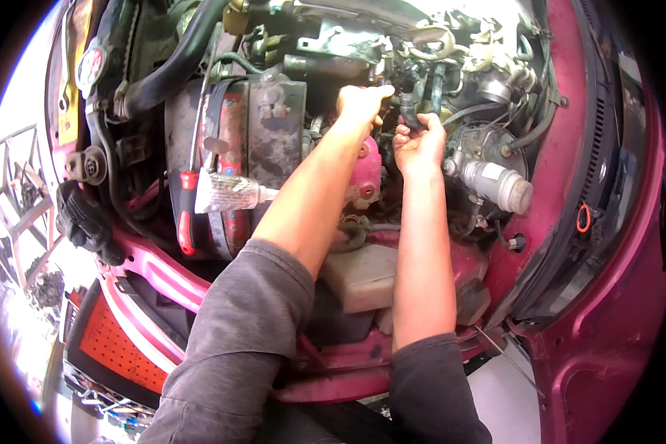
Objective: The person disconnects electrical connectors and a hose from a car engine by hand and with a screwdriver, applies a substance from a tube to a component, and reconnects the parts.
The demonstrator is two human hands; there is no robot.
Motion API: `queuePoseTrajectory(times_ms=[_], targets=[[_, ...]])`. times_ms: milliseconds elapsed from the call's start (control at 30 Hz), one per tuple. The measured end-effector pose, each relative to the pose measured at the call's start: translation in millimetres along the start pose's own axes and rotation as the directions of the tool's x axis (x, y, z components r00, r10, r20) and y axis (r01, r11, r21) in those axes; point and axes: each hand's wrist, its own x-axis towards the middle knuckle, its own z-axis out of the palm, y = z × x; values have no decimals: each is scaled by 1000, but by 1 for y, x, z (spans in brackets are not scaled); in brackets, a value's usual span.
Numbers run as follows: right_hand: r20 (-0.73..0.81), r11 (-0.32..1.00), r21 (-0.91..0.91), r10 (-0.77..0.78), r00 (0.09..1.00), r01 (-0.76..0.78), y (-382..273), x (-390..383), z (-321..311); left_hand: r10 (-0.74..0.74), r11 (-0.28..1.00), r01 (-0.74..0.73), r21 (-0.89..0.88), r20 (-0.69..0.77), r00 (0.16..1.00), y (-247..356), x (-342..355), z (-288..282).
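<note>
Both my arms reach into the engine bay of a magenta car. My left hand [361, 106] is curled beside the metal fittings at the back of the engine, its thumb pointing right. Whatever its fingers close on is hidden behind the hand. Lower and to the right, my right hand [420, 145] is palm up, with fingers and thumb closed around the bent end of a black rubber hose [408, 109]. A second dark hose [438, 87] rises just above that hand. Between my forearms shows a magenta metal bracket [365, 174].
A red-handled screwdriver [187, 211] and a squeezed tube with a nozzle [229, 192] lie on the battery [277, 126] at left. Dark gloves [89, 222] rest on the front edge. A fluid reservoir [496, 185] stands right of my right forearm. An orange perforated panel [126, 340] is lower left.
</note>
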Motion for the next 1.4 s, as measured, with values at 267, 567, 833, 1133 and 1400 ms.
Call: queuePoseTrajectory(times_ms=[267,567,833,1133,1400], targets=[[-15,999,-50,16,1000,-17,2,-2,8,6,990,-19,137,93,996,-6,7,2],[120,999,-33,42,992,-39,-5,-7,15,6,1000,-6,9,67,998,-12,11,-1],[90,993,-121,12,996,-1,-2,-8,18,58,998,-58,17,13,998,-13,11,2],[116,995,-94,31,993,-20,-3,-7,17,76,996,-76,-40,-4,997,-11,11,3],[-4,990,-135,32,999,-32,-8,-1,10,94,995,-96,5,108,990,-14,7,0]])
